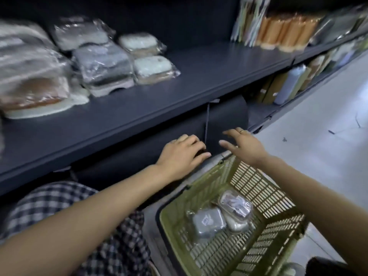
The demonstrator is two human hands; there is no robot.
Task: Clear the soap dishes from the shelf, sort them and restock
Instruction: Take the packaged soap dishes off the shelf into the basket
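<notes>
Several plastic-wrapped soap dishes [103,66] lie in rows on the left part of the dark shelf [209,64]. Below it a green slatted basket [258,242] holds a grey wrapped soap dish [208,222] and another wrapped one [236,206] beside it. My left hand [181,154] rests on the basket's grey far rim, its fingers curled over the edge. My right hand [244,143] hovers just above the basket's far corner, fingers spread, holding nothing.
Orange tubes [286,32] and striped packets [249,20] stand at the shelf's right end. Bottles and boxes [290,84] fill the lower shelf at right. Pale floor [318,126] stretches to the right. Checked clothing [59,206] covers my lap at bottom left.
</notes>
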